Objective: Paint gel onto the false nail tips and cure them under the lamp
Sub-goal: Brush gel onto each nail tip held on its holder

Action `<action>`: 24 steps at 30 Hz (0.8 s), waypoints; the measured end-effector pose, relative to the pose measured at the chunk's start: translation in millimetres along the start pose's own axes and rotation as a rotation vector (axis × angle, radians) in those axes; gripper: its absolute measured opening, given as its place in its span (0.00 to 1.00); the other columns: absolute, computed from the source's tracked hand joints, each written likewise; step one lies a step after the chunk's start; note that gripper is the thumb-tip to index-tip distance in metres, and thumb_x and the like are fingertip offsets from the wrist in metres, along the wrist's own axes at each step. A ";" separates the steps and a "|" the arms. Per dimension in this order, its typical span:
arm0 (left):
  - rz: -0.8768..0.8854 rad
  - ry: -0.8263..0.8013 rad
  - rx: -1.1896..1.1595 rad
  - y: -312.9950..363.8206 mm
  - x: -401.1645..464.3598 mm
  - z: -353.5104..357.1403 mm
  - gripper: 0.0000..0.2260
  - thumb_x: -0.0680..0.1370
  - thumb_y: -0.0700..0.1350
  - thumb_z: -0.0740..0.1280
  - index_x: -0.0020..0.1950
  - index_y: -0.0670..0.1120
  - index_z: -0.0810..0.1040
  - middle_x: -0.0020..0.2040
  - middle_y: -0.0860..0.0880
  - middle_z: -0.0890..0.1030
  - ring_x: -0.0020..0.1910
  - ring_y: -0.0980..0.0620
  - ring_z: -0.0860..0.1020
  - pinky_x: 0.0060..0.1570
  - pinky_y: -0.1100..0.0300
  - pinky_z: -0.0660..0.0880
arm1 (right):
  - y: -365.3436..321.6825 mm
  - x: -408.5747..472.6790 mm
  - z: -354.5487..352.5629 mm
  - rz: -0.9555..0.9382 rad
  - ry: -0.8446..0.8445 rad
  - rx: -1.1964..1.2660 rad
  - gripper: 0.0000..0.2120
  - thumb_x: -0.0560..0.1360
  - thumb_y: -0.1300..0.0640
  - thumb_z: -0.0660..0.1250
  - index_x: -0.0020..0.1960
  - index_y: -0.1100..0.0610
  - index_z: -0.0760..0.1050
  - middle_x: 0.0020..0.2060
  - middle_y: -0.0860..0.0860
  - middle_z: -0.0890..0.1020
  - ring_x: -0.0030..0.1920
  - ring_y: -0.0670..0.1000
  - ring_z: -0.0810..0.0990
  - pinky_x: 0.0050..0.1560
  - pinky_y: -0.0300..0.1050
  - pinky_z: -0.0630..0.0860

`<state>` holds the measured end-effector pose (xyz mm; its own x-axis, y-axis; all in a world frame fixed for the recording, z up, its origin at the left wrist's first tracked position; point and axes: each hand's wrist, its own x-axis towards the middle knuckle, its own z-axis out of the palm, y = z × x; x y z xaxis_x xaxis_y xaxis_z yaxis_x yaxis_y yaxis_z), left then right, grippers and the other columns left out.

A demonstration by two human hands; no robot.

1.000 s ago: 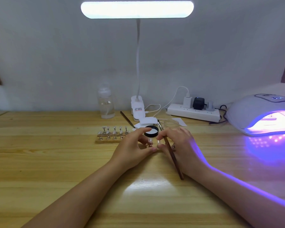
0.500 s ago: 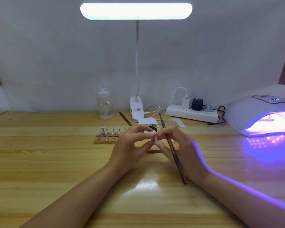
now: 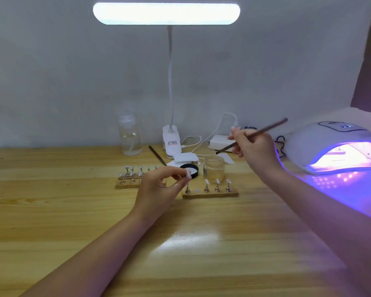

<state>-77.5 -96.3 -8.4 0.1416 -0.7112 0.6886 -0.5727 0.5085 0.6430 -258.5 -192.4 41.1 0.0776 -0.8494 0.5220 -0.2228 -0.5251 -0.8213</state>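
Observation:
My left hand (image 3: 159,187) pinches one false nail tip (image 3: 188,174) on its small stand, held just above the left end of a wooden holder (image 3: 210,194) that carries several more tips on metal stands. My right hand (image 3: 253,148) is raised over the table and holds a thin brown brush (image 3: 253,135), bristle end pointing down-left above a small glass jar (image 3: 214,169). A black-rimmed lid with white gel (image 3: 192,170) lies behind the left fingers. The curing lamp (image 3: 334,146) glows purple at the right.
A second wooden holder (image 3: 133,183) with several tips sits left of my left hand. Behind stand a clear bottle (image 3: 130,136), a desk lamp clamp base (image 3: 171,142), a spare brush (image 3: 157,155), white cables and a power strip (image 3: 220,142).
My right hand has lifted the brush away from the nail tip, up and to the right, swinging the handle from toward me to up-right. The left hand stays put with the tip.

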 end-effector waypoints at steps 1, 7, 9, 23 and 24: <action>-0.005 -0.003 0.000 0.0 0.0 -0.1 0.06 0.69 0.37 0.73 0.42 0.47 0.83 0.37 0.52 0.83 0.38 0.56 0.79 0.42 0.63 0.75 | -0.7 6.7 0.8 -0.003 -0.021 -0.045 0.11 0.76 0.52 0.65 0.37 0.56 0.76 0.22 0.45 0.77 0.22 0.36 0.73 0.26 0.25 0.67; -0.031 -0.026 -0.006 2.3 0.5 -0.8 0.05 0.69 0.37 0.72 0.42 0.45 0.83 0.37 0.49 0.83 0.40 0.52 0.80 0.44 0.60 0.76 | 5.8 21.6 16.6 0.011 -0.188 -0.430 0.17 0.73 0.48 0.69 0.31 0.57 0.74 0.25 0.48 0.79 0.29 0.41 0.77 0.30 0.33 0.69; -0.035 -0.029 -0.002 2.8 0.1 -1.1 0.05 0.69 0.37 0.73 0.41 0.45 0.83 0.37 0.50 0.83 0.40 0.52 0.80 0.44 0.60 0.75 | 9.2 20.1 22.6 0.047 -0.248 -0.478 0.18 0.73 0.47 0.68 0.37 0.63 0.76 0.32 0.54 0.80 0.36 0.50 0.80 0.38 0.43 0.74; -0.074 -0.026 0.014 4.4 0.4 -1.6 0.04 0.69 0.37 0.72 0.42 0.44 0.83 0.38 0.50 0.82 0.39 0.56 0.78 0.44 0.61 0.75 | 12.5 26.4 1.4 0.216 0.021 -0.256 0.16 0.74 0.52 0.67 0.29 0.56 0.73 0.23 0.45 0.76 0.29 0.41 0.73 0.30 0.38 0.64; -0.075 -0.027 0.015 4.3 0.5 -1.7 0.04 0.69 0.37 0.72 0.43 0.44 0.83 0.38 0.50 0.82 0.39 0.57 0.78 0.44 0.61 0.74 | 13.2 27.4 -0.2 0.228 0.030 -0.247 0.15 0.73 0.52 0.67 0.30 0.56 0.74 0.22 0.45 0.76 0.29 0.40 0.73 0.30 0.38 0.64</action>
<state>-78.6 -93.6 -4.7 0.1625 -0.7598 0.6295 -0.5737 0.4463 0.6868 -259.5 -222.5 44.6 -0.0294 -0.9395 0.3413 -0.4602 -0.2904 -0.8390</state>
